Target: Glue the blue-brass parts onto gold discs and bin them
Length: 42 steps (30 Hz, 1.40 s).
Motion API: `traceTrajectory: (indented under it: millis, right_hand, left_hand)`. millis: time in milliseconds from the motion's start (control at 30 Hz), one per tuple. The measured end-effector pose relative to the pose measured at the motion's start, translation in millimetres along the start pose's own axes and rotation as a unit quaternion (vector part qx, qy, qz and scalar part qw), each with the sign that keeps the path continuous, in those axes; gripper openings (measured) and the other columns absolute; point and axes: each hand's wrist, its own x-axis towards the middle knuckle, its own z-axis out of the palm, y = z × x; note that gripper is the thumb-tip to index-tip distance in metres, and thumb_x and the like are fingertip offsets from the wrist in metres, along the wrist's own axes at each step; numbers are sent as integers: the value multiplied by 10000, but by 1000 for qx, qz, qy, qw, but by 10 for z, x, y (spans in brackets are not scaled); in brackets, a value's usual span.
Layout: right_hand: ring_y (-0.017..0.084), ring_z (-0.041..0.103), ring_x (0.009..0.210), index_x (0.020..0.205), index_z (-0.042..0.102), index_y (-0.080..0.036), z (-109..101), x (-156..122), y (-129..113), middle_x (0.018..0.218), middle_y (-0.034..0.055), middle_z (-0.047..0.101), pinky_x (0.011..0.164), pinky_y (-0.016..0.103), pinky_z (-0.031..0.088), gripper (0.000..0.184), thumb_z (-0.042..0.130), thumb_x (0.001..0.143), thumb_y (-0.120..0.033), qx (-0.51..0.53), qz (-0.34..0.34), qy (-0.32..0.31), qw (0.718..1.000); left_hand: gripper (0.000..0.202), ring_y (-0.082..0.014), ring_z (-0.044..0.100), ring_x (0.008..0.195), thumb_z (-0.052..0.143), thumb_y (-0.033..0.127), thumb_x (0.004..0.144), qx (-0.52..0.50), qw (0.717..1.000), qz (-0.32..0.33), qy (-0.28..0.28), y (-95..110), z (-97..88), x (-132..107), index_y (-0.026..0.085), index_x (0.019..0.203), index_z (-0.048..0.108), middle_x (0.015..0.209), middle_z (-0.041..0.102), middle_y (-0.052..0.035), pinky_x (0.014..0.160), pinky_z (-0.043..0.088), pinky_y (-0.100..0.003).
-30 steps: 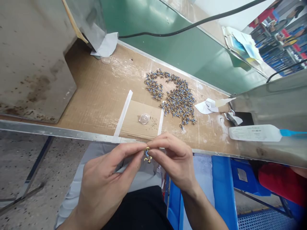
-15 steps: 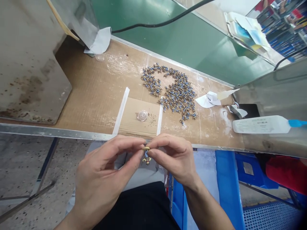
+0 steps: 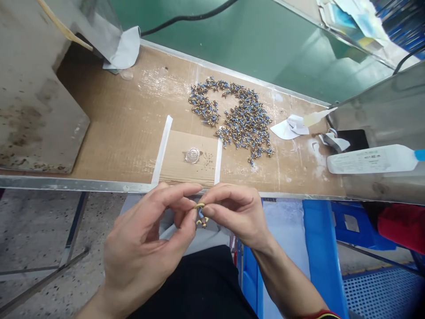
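A tiny figurine (image 3: 201, 220) in blue, yellow and brown hangs between my fingertips, in front of the table's near edge. It points downward, with a yellowish curved part at its top. My left hand (image 3: 149, 235) pinches this upper part from the left, its index finger stretched out above. From the other side, the thumb and index finger of my right hand (image 3: 235, 212) close on the same part. The fingertips hide some of the figurine. Beyond my hands, many similar figurines (image 3: 245, 117) lie in a loose pile on the cardboard-covered table (image 3: 126, 124).
A small clear round dish (image 3: 192, 155) sits on a cardboard piece (image 3: 172, 168) between white tape strips. To the right lie a white plastic bottle (image 3: 372, 159), crumpled paper (image 3: 290, 127) and a pointed translucent nozzle (image 3: 318, 117). A stained metal box (image 3: 33, 97) stands left.
The view has shifted a little, so the table appears higher. Both hands keep their pinch on the figurine, which has turned slightly. My left index finger has lifted slightly away from it.
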Motion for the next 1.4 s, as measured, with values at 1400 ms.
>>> traceTrajectory:
  millis: [1400]
  right_hand:
    - [186, 863, 915, 1124, 891, -232, -616, -838, 15, 1088, 22, 870, 872, 321, 746, 150, 941, 1021, -330, 116, 14, 123, 985]
  left_hand:
    - [418, -120, 681, 725, 1010, 134, 833, -375, 776, -458, -216, 225, 915, 173, 196, 1233, 907, 1041, 803, -54, 680, 678, -227]
